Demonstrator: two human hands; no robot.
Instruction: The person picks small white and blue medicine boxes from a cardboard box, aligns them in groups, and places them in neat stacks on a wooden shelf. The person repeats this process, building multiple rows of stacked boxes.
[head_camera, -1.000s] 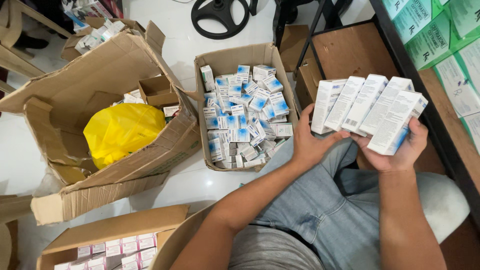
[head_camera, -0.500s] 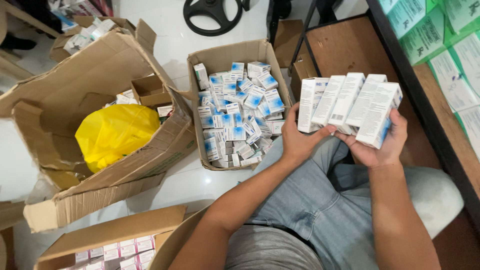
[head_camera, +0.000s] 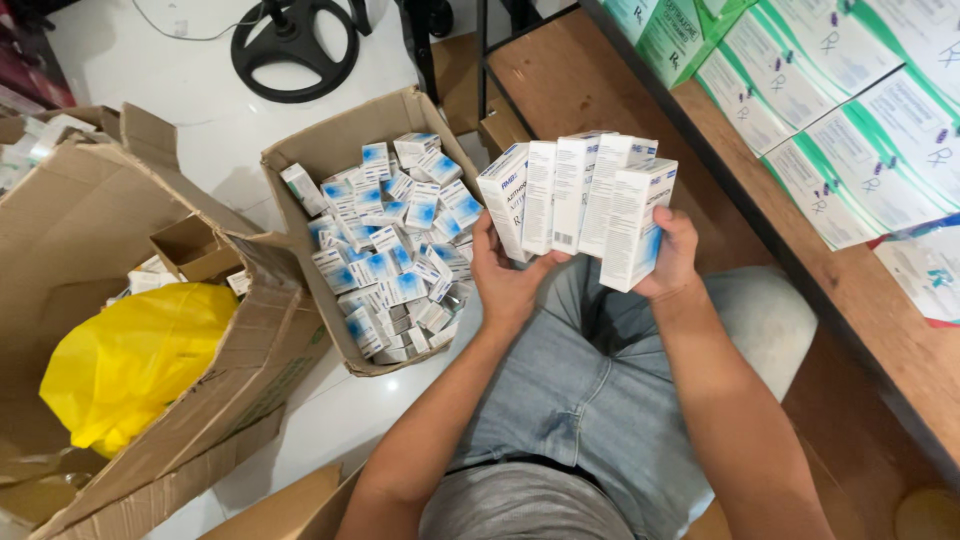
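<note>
A yellow bag (head_camera: 130, 360) lies at nine o'clock, a carton of small boxes (head_camera: 385, 240) at eleven. Centre, the left hand (head_camera: 505, 275) and right hand (head_camera: 672, 255) clasp a fanned row of white boxes (head_camera: 580, 195) from below.

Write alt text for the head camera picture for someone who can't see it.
Both hands, left hand and right hand, hold a fanned row of white-and-blue cartons above the person's lap. An open cardboard box of similar cartons sits on the floor alongside, by a torn box holding a yellow bag.
</note>
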